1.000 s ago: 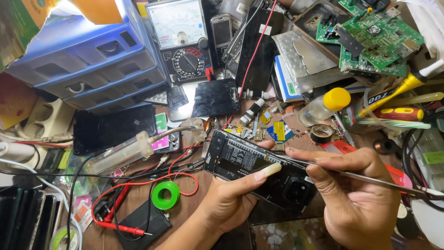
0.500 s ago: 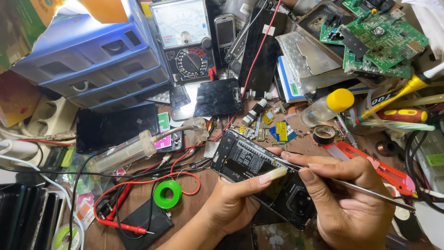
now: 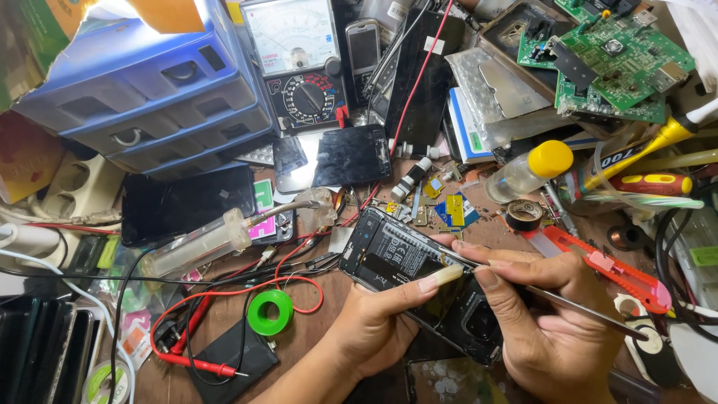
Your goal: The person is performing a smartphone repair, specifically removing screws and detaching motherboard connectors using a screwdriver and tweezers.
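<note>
Gripping an opened black smartphone low at centre: left hand, thumb across it | right hand pinching metal tweezers, tip on phone | red utility knife just right | green solder spool left | analog multimeter beyond

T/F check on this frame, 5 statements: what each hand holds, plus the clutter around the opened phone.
1. The left hand holds the opened phone. True.
2. The right hand grips a red screwdriver. False: it holds a thin metal tool; the red screwdriver lies on the bench.
3. A green solder spool lies left of the left hand. True.
4. The clear bottle has a blue cap. False: yellow.
5. The analog multimeter stands beside the blue drawer unit. True.
</note>
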